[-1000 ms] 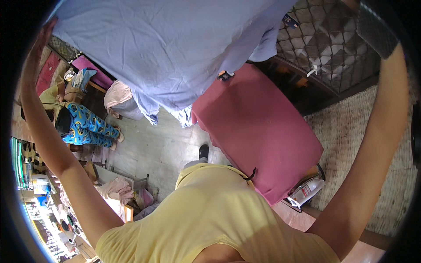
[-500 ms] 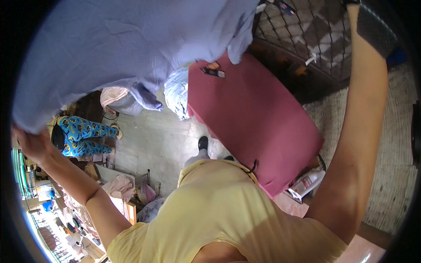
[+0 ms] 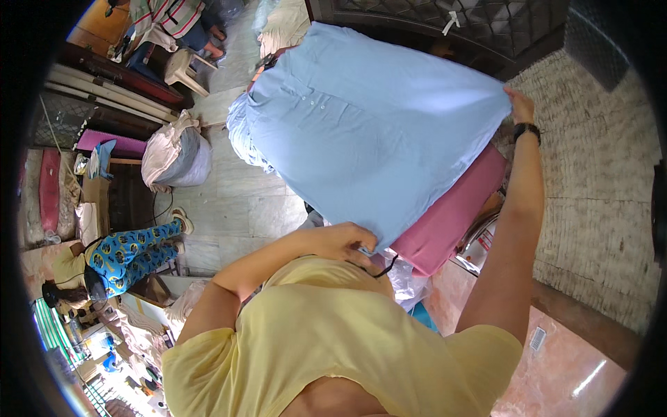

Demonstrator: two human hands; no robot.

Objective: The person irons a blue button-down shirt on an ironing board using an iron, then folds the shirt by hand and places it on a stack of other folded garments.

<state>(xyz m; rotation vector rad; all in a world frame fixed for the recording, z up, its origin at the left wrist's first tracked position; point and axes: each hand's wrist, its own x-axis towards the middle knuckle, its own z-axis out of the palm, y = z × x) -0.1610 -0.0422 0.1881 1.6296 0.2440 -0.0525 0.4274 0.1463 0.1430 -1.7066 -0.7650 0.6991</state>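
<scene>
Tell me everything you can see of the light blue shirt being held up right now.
The light blue shirt looks like thin woven cloth, with a short buttoned placket and a collar end toward the upper left. It is spread wide and nearly flat, held in the air over the pink padded board. The left hand pinches its lower edge near the body; the right hand, arm stretched out, grips its far corner.

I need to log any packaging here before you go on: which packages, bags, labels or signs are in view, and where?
Clear plastic bag: crumpled, below the pink board, beside the left hand.
White printed packet: red and dark markings, under the board's right edge.
Big tied sack: grey-white, rounded, on the floor at left.
Small grey label: rectangular, on the pink counter.
</scene>
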